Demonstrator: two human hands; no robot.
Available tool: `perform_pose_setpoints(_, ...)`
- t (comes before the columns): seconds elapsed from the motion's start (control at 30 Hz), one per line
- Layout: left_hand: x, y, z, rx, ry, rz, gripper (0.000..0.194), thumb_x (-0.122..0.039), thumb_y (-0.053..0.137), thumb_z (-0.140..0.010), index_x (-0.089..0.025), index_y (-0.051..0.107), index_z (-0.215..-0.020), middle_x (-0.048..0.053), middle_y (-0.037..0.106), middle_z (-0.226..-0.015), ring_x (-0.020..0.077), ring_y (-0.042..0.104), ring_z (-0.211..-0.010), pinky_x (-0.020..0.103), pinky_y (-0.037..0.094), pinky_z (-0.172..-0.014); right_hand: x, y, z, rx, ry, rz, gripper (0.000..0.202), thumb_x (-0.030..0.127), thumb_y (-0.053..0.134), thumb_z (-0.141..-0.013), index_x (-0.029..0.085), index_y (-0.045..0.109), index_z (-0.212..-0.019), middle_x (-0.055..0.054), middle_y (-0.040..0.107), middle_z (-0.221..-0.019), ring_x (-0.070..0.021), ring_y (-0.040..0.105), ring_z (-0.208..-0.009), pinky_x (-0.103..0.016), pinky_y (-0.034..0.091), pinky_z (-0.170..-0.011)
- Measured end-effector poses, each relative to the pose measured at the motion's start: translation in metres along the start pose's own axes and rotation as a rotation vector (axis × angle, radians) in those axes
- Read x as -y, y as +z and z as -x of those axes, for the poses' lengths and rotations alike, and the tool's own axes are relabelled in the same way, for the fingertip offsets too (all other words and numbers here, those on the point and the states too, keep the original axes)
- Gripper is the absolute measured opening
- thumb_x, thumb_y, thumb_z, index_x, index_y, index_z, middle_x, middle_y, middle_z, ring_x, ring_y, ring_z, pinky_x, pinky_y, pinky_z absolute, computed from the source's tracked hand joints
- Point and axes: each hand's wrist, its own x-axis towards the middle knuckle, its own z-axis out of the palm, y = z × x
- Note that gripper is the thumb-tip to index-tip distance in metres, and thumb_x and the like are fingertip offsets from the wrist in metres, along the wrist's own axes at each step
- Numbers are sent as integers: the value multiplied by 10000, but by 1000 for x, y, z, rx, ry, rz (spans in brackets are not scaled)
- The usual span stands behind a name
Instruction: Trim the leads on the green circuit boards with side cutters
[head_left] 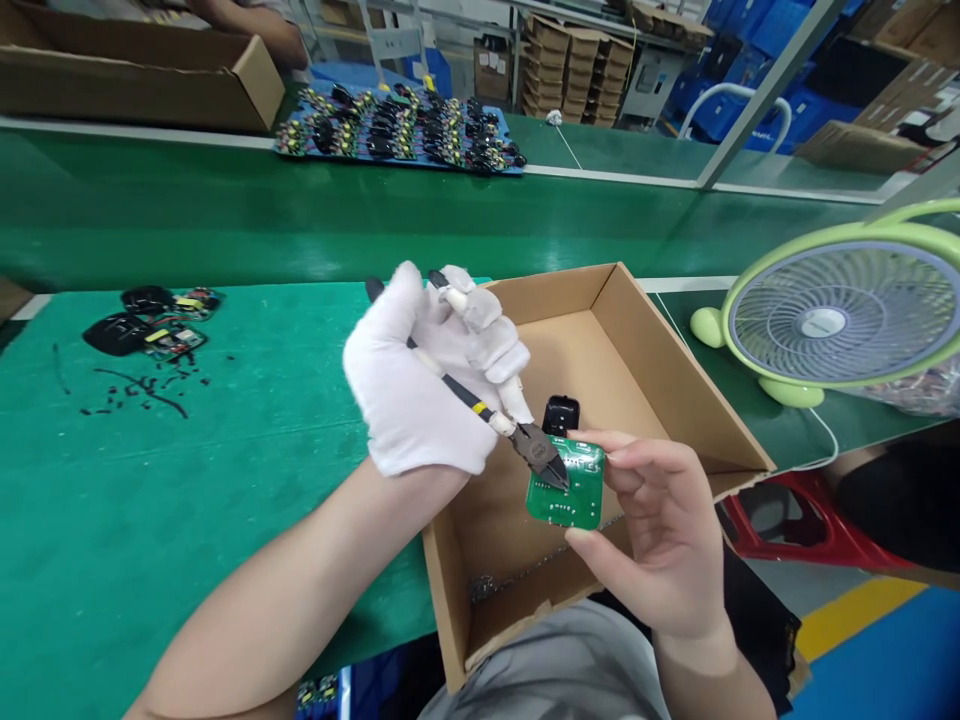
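Note:
My left hand (pixel 431 385), in a white glove, is closed round the handles of a pair of side cutters (pixel 534 450). The cutter's jaws rest against the solder side of a green circuit board (pixel 577 500). My bare right hand (pixel 660 530) pinches that board by its right edge between thumb and fingers. A small black plastic part (pixel 561 413) shows just behind the board's top edge; whether it is attached cannot be seen. Both hands are above an open cardboard box (pixel 675 410), with small metal clippings (pixel 482 588) near its lower wall.
On the green mat (pixel 285 420), two board assemblies with black housings (pixel 116 333) lie at left beside scattered black scraps. A blue tray of many assemblies (pixel 405 130) stands at the back. A green fan (pixel 832 310) is at right, and another cardboard box (pixel 135 80) at back left.

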Motion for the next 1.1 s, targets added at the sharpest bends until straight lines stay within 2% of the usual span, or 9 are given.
perform_pose_setpoints(0.1,1,-1,-2,0,21,8,334,-382,502,-938,-207,466,-656,1,414,-628,112,219,-484,269,266,-452,0,0,0,12,8,-23,564,-39,751,-785,273,560,-1214,-98,651,-1313,-267,640,-1262,-392,582,-1018)
perform_pose_setpoints(0.27,1,-1,-4,-2,-26,213,405,-353,361,-1007,-184,449,-649,3,406,-600,93,232,-450,252,232,-420,1,0,0,17,29,-50,562,-56,739,-794,276,563,-1212,-92,636,-1327,-245,636,-1262,-357,575,-1019)
perform_pose_setpoints(0.53,2,-1,-7,-1,-55,310,414,-356,346,-1023,-179,455,-665,-6,381,-574,86,243,-419,239,208,-398,-1,0,-3,45,71,-63,547,-30,737,-828,302,556,-1223,-64,632,-1330,-197,638,-1252,-299,555,-1039)
perform_pose_setpoints(0.8,-10,0,-3,9,-2,283,348,-369,441,-1003,-191,556,-727,36,522,-670,109,397,-489,252,338,-464,-2,1,-4,16,78,-32,537,-13,746,-826,313,558,-1209,-33,652,-1282,-161,652,-1223,-238,545,-1020)
perform_pose_setpoints(0.9,-11,2,-1,-32,-7,272,381,-348,469,-996,-189,502,-651,46,550,-694,118,437,-516,264,381,-491,-2,1,-4,25,71,-21,537,-8,746,-827,313,557,-1214,-33,651,-1285,-165,650,-1227,-247,538,-1034)
perform_pose_setpoints(1.0,-8,3,0,-29,13,268,491,-316,434,-1006,-172,358,-542,50,527,-676,114,443,-520,263,384,-492,-2,1,-4,33,66,-11,539,0,748,-828,310,553,-1223,-44,643,-1300,-178,646,-1231,-266,538,-1041)
perform_pose_setpoints(1.1,-3,2,-1,2,33,254,583,-382,381,-1029,-161,282,-499,52,503,-666,108,428,-512,258,372,-478,-2,2,-3,39,64,-13,549,-8,744,-823,309,553,-1228,-47,636,-1305,-179,643,-1232,-267,538,-1043)
